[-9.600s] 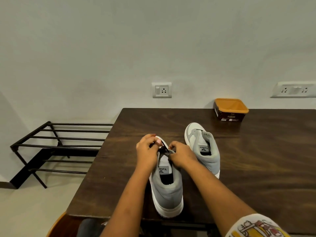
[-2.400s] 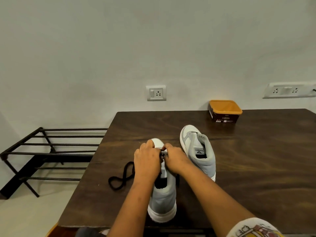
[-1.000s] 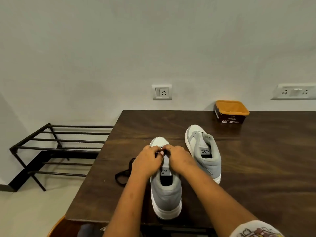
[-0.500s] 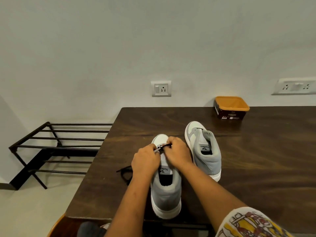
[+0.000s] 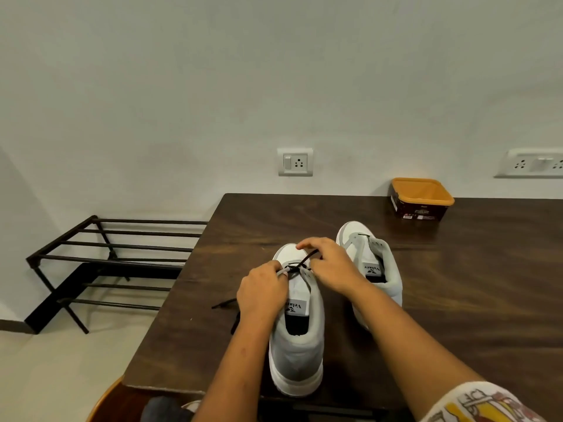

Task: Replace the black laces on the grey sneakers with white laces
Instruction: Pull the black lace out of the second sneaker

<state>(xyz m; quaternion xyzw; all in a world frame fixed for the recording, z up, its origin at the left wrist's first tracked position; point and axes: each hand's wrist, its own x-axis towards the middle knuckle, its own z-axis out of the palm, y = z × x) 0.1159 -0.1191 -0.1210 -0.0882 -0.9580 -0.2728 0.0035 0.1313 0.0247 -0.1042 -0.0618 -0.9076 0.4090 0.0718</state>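
Observation:
Two grey and white sneakers stand on the dark wooden table, toes pointing away from me. The near sneaker still carries a black lace in its lowest eyelets by the toe. My left hand pinches the shoe's left eyelet flap beside that lace. My right hand grips a strand of the black lace over the toe box. The loose tail of the lace trails on the table left of the shoe. The far sneaker stands to the right with no lace visible in it.
An orange-rimmed dark box sits at the table's back edge near the wall. A black metal rack stands on the floor to the left. Wall sockets are above the table. A wooden chair edge shows at bottom left.
The black lace has come out of the upper eyelets and now trails on the table. In the last half second my right hand has lifted a strand toward the toe.

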